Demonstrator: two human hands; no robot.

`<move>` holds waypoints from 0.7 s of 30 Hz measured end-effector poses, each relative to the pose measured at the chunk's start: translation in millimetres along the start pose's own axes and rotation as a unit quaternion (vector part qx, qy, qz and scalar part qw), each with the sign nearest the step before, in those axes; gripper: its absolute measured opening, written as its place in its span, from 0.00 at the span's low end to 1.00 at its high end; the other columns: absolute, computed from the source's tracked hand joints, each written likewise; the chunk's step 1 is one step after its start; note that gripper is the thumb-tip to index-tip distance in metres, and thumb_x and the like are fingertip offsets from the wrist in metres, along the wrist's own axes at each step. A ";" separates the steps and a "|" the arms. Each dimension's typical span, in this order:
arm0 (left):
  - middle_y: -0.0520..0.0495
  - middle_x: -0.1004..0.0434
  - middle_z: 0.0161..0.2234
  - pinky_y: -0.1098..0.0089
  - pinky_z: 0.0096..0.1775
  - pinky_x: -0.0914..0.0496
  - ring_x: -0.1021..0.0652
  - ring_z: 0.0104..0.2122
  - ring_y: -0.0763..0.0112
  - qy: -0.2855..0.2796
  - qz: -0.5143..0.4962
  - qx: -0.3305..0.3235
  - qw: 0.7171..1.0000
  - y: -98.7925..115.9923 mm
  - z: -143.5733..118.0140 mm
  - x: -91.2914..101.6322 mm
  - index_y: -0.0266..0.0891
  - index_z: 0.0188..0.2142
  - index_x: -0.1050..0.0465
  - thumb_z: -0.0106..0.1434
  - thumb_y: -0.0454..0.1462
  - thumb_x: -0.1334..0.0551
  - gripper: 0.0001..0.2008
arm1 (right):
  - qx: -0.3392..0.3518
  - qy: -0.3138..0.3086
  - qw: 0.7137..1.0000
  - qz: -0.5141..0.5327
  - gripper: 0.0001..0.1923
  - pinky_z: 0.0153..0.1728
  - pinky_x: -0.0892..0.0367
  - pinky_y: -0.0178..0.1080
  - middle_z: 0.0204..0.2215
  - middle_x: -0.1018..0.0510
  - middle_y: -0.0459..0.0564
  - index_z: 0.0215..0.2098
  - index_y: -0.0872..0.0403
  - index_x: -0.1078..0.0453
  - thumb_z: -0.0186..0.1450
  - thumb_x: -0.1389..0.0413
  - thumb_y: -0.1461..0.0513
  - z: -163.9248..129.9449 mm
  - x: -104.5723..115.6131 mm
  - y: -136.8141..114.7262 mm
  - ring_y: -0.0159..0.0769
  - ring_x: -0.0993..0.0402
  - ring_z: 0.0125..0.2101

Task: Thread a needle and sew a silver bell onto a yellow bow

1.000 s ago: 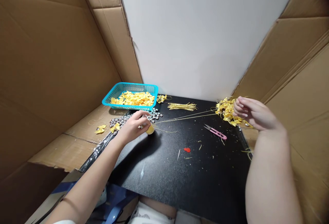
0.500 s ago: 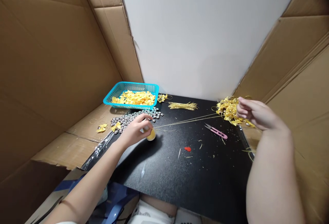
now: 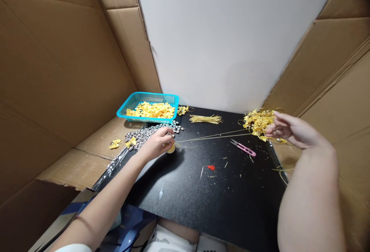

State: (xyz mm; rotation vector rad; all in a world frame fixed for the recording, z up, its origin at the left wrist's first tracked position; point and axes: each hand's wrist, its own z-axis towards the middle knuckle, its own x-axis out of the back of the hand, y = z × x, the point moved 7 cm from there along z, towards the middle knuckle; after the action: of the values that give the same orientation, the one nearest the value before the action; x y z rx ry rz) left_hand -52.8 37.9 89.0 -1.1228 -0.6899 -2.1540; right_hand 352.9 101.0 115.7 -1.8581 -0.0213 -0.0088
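Note:
My left hand [image 3: 157,142] is closed around a small spool of thread [image 3: 171,150], mostly hidden by the fingers, with a pale end showing. Fine gold thread [image 3: 214,136] stretches almost straight from the spool across the table toward my right hand [image 3: 285,128]. The right hand is raised in front of a pile of yellow ribbon bows [image 3: 257,121], fingers curled; the thread fades from sight against the bows, but its tautness fits a hold by these fingers. Pink thread snips [image 3: 244,148] lie below the thread. Silver beads [image 3: 141,135] are spread behind my left hand.
A blue basket [image 3: 147,120] of yellow bows stands at the back left. A bundle of gold ties [image 3: 206,119] lies at the back. A red piece [image 3: 211,167], a thin white stick [image 3: 201,173] and scraps dot the black table [image 3: 202,202]. Cardboard walls [image 3: 63,51] enclose both sides.
My right hand has shifted slightly right, its fingers looser than before. My left hand with the spool has moved slightly, and the spool has tipped further under the fingers.

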 end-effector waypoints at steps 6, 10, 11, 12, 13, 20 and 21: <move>0.43 0.30 0.41 0.66 0.44 0.30 0.27 0.41 0.67 -0.016 -0.003 -0.007 1.000 0.4 8.6 -6.0 0.39 0.31 0.27 0.67 0.33 0.44 0.09 | 0.054 -0.012 0.998 -0.006 0.27 0.20 0.34 0.36 0.10 0.47 0.37 0.16 0.52 0.45 0.58 0.39 0.45 -0.1 9.4 -5.1 0.22 0.54 0.10; 0.42 0.30 0.41 0.65 0.43 0.30 0.27 0.41 0.66 -0.023 -0.011 -0.012 1.000 -2.7 17.9 -14.3 0.39 0.31 0.26 0.67 0.35 0.44 0.10 | 0.082 -0.007 0.996 0.013 0.27 0.21 0.37 0.38 0.10 0.53 0.37 0.14 0.51 0.46 0.62 0.44 0.48 -8.6 7.8 -15.4 0.23 0.59 0.11; 0.42 0.30 0.41 0.65 0.43 0.30 0.27 0.41 0.66 -0.026 -0.014 -0.014 0.999 -3.5 20.5 -16.4 0.39 0.31 0.25 0.67 0.35 0.44 0.11 | 0.102 -0.019 0.994 0.040 0.27 0.20 0.39 0.38 0.10 0.53 0.38 0.14 0.51 0.47 0.63 0.44 0.49 -12.4 5.1 -20.0 0.24 0.60 0.12; 0.42 0.30 0.41 0.66 0.43 0.30 0.27 0.41 0.66 -0.029 -0.018 -0.015 0.999 -4.3 23.0 -18.4 0.39 0.30 0.25 0.67 0.35 0.44 0.11 | 0.125 -0.037 0.989 0.073 0.27 0.19 0.40 0.38 0.10 0.54 0.38 0.13 0.51 0.48 0.62 0.45 0.49 -16.6 1.8 -25.1 0.26 0.60 0.12; 0.43 0.30 0.41 0.66 0.43 0.30 0.27 0.41 0.66 -0.031 -0.021 -0.018 0.999 -4.8 25.3 -20.2 0.39 0.30 0.25 0.68 0.35 0.44 0.11 | 0.154 -0.057 0.981 0.107 0.27 0.19 0.40 0.38 0.10 0.55 0.39 0.13 0.51 0.49 0.61 0.44 0.49 -21.2 -1.3 -30.6 0.27 0.59 0.13; 0.42 0.31 0.43 0.64 0.45 0.31 0.28 0.41 0.65 -0.031 -0.032 -0.022 0.999 -8.5 38.7 -29.9 0.39 0.31 0.24 0.67 0.36 0.43 0.11 | 0.394 -0.074 0.886 0.232 0.04 0.36 0.28 0.47 0.25 0.29 0.47 0.26 0.41 0.25 0.52 0.37 0.53 -52.1 -16.9 -63.2 0.42 0.29 0.34; 0.42 0.31 0.43 0.64 0.44 0.31 0.28 0.41 0.65 -0.031 -0.035 -0.021 0.999 -8.7 40.9 -31.7 0.39 0.31 0.24 0.67 0.36 0.43 0.11 | 0.408 -0.067 0.881 0.228 0.03 0.37 0.28 0.47 0.28 0.25 0.46 0.28 0.37 0.24 0.54 0.38 0.55 -54.7 -22.6 -65.9 0.41 0.28 0.36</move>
State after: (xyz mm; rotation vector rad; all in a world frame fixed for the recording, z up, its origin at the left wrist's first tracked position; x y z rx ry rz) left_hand -22.8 80.3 81.3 -1.2084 -0.7242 -2.2110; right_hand 329.3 67.0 194.0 -0.9757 0.2794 0.4006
